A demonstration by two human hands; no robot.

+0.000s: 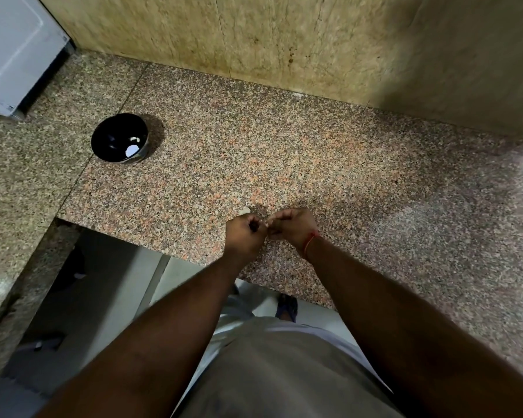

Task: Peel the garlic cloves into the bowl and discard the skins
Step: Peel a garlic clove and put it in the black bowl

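Both hands meet over the near edge of the counter (pixel 314 164): my left hand (pixel 244 235) and right hand (pixel 290 226) have fingers curled, pinching something small between them, too tiny for me to identify. One pale garlic clove (pixel 244 210) lies on the counter just beyond the left hand. Well off to the left stands the black bowl (pixel 103 146), a few pale pieces inside.
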